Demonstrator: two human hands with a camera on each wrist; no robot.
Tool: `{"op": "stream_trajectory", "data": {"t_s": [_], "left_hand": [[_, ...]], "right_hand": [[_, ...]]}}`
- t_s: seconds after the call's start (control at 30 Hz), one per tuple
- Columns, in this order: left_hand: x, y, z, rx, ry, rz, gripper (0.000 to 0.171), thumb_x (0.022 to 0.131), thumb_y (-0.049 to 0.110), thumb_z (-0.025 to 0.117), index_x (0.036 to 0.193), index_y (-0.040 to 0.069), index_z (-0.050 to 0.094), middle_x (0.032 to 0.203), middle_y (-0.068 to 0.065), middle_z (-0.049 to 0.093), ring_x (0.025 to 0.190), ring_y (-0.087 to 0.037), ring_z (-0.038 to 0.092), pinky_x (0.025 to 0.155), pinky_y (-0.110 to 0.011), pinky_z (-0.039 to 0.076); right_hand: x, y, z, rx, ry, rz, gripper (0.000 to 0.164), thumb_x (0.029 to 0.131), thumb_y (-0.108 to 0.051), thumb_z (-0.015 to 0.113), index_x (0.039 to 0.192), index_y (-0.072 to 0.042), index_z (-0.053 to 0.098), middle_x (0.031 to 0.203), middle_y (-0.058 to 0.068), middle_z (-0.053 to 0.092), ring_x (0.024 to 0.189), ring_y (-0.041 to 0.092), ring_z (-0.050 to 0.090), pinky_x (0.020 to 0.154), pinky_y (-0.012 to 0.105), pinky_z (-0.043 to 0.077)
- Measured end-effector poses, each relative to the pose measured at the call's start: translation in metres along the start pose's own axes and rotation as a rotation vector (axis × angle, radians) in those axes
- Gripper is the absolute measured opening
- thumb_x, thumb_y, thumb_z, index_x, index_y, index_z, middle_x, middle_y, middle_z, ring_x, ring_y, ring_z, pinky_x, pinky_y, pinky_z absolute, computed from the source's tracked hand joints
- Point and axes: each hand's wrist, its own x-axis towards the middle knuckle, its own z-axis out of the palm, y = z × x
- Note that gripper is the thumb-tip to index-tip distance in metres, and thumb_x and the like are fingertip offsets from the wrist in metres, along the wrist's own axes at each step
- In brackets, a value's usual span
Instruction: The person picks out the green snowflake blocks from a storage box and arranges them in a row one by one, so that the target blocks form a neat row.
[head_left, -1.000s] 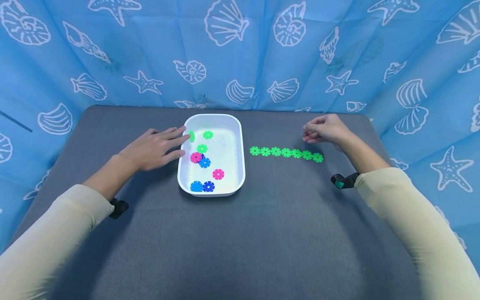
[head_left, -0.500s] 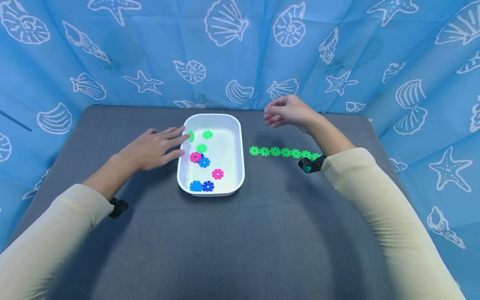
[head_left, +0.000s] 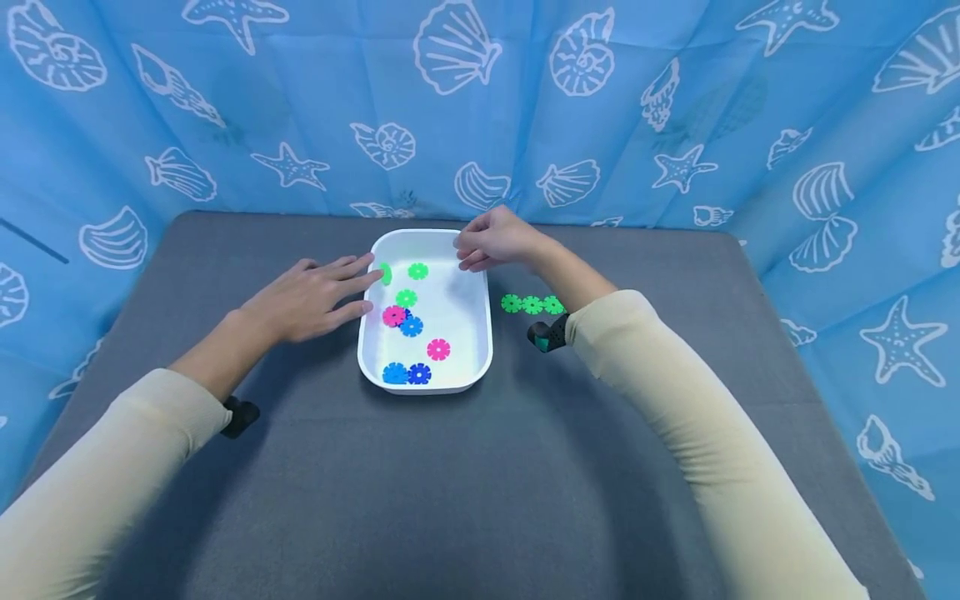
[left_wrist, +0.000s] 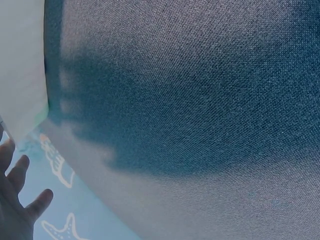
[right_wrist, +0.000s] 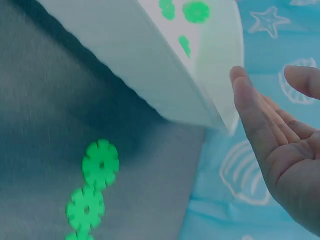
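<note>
My left hand [head_left: 322,296] rests with spread, straight fingers at the left rim of a white tray [head_left: 480,367]. In the tray lie several flower-shaped notched discs: green discs [head_left: 417,271] toward the back, a pink disc [head_left: 438,349], a blue disc [head_left: 411,326] and a dark blue disc [head_left: 419,373]. Over the tray's back right corner hovers my right hand [head_left: 498,237]. The right wrist view shows its fingers [right_wrist: 250,107] nearly straight, thumb apart, nothing between them. Right of the tray runs a row of green discs [head_left: 532,305], partly hidden by my right forearm.
A grey cloth-covered table [head_left: 420,500] carries everything. Behind it hangs a blue curtain [head_left: 330,75] with white shell and starfish prints. The tray's raised walls stand between the discs inside and the row outside.
My right hand has swept left from above the right end of the green row to the tray's back right corner. The left hand and the discs stay put.
</note>
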Motion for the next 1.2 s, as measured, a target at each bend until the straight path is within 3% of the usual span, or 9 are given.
{"op": "stream_trajectory", "data": {"t_s": [0.67,1.2], "left_hand": [[0.003,-0.001,-0.001,0.01,-0.015,0.003,0.065,0.103,0.05,0.045,0.159,0.02,0.027,0.166,-0.009,0.016,0.15,-0.036,0.021,0.111,-0.069,0.023],[0.001,0.001,0.0,0.027,-0.003,0.009,0.064,0.104,0.05,0.044,0.158,0.019,0.029,0.165,-0.01,0.02,0.149,-0.036,0.023,0.11,-0.068,0.026]], "right_hand": [[0.03,0.002,0.063,-0.209,-0.092,0.121,0.031,0.099,-0.015,0.063,0.119,0.008,0.065,0.107,0.022,0.068,0.101,0.03,0.07,0.086,0.035,0.057],[0.039,-0.001,0.083,-0.164,-0.058,0.129,0.027,0.098,-0.011,0.062,0.117,0.009,0.061,0.105,0.023,0.068,0.098,0.03,0.071,0.084,0.035,0.058]]}}
